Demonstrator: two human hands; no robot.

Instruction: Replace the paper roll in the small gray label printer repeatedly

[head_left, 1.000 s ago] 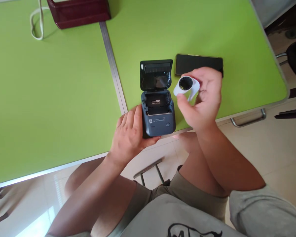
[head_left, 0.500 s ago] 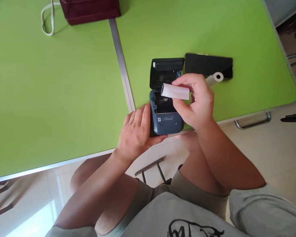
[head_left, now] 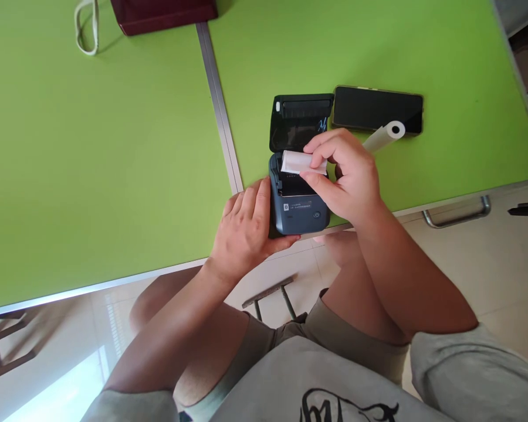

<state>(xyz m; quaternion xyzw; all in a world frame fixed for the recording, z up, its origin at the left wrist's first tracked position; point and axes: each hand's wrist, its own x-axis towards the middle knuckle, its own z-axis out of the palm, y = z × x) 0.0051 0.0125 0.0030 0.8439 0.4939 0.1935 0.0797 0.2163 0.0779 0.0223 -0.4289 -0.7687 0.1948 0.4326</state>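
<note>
A small dark blue label printer (head_left: 301,218) stands at the table's front edge with its black lid (head_left: 300,124) flipped back. My left hand (head_left: 242,231) grips it from the left, fingers along the side and thumb across the near end. My right hand (head_left: 349,173) pinches a strip of white paper (head_left: 295,162), curled over or loosely rolled, between thumb and fingers. The paper sits over the printer's open compartment; whether it touches the inside is hard to see. Right behind my right hand lies a white paper roll (head_left: 385,136) with a dark core, partly hidden.
A black smartphone (head_left: 378,110) lies beyond the paper roll. At the far side of the green table (head_left: 114,164) is a dark red box (head_left: 165,14) with a white cord loop (head_left: 88,29). A metal seam (head_left: 220,105) crosses the tabletop left of the printer.
My right hand has lowered the white paper towards the printer's compartment, and its fingers have closed further over the paper. My left hand keeps its hold on the printer. The view has shifted slightly.
</note>
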